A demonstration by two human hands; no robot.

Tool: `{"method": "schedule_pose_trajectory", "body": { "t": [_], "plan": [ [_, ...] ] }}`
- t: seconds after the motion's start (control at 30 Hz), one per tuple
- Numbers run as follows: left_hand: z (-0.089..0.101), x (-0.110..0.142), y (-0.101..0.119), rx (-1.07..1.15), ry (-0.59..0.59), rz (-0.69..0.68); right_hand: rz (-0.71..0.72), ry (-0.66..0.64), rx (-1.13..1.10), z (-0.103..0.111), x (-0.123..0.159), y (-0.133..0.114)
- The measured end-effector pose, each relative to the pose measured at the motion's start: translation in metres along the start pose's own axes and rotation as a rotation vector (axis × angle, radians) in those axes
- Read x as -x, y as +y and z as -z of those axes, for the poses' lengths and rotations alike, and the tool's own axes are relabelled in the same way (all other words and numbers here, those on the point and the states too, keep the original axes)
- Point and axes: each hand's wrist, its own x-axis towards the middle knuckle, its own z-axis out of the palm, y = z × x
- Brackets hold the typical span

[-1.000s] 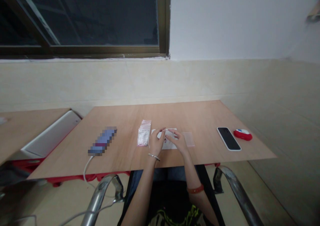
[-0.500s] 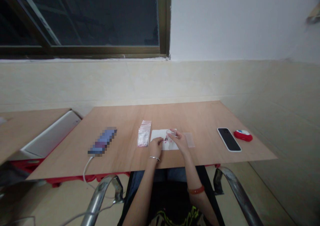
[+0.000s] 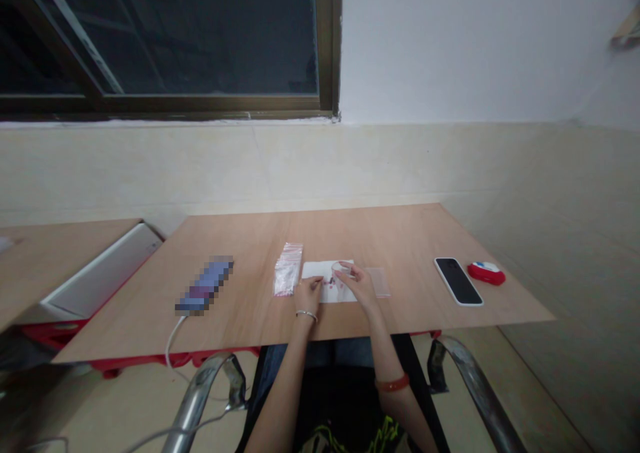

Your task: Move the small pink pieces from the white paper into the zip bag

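My left hand, with a silver bangle at the wrist, rests over the left part of a white sheet. Its thumb and fingertips are pinched together; what lies between them is too small to tell. Over the sheet's right part, my right hand grips a clear, thin-rimmed round thing between thumb and fingers. Small pink and dark bits show on the sheet between the hands. Just left of the sheet lies a stack of clear zip bags. A flat clear sleeve lies beside my right hand.
On the table's left side is a phone with a blurred screen and a white cable. To the right lie a white-edged phone and a red case. Metal chair arms flank my body below the table edge.
My left hand has shifted slightly to the left, away from the right hand. The right hand keeps its hold on the clear round thing, nearly unmoved.
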Motion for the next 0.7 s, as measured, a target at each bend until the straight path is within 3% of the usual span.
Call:
{"method": "schedule_pose_trajectory", "body": {
  "t": [0.1,0.27,0.43,0.6,0.7],
  "plan": [
    [0.004,-0.004,0.007,0.000,0.017,-0.011,0.023,-0.003,0.026,0.001,0.000,0.000],
    [0.000,-0.004,0.004,-0.124,-0.114,-0.021,0.023,-0.013,0.033,0.002,-0.001,0.005],
    [-0.002,0.001,0.001,0.045,-0.007,0.040,0.028,0.001,0.037,0.004,-0.002,0.007],
    [0.022,-0.007,0.039,0.312,0.228,0.048,0.005,-0.047,-0.018,0.003,-0.001,0.006],
    [0.039,-0.010,0.069,0.345,0.211,-0.047,0.007,-0.067,0.016,0.003,-0.003,0.009]
  ]
}}
